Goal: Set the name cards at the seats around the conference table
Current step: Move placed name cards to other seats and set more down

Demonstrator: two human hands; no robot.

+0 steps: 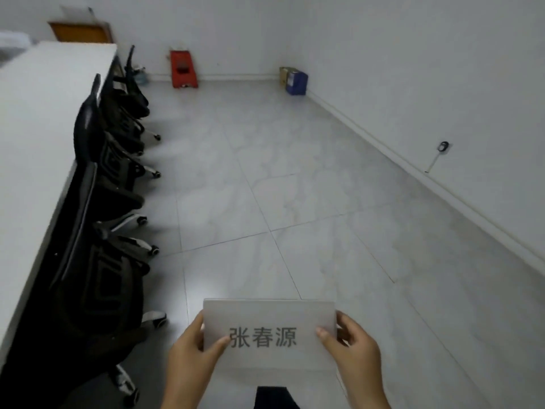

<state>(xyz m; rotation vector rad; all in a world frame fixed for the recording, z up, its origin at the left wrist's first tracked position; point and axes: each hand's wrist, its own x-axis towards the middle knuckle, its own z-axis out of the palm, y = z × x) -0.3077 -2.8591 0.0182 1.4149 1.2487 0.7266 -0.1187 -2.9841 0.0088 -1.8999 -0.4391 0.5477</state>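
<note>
A white name card (pixel 269 317) with three dark printed characters is held up in front of me at the bottom of the view, over the floor. My left hand (pixel 191 352) pinches its left edge, thumb on the front. My right hand (pixel 352 346) pinches its right edge the same way. The long white conference table (pixel 38 119) runs along the left side, apart from the card. Black office chairs (pixel 103 184) are tucked in along its near edge.
Pale tiled floor (pixel 295 187) stretches ahead between the chairs and the right wall. A red box (pixel 182 69) and a blue box (pixel 296 81) stand against the far wall. A wall socket with a cord (pixel 443 147) is low on the right wall.
</note>
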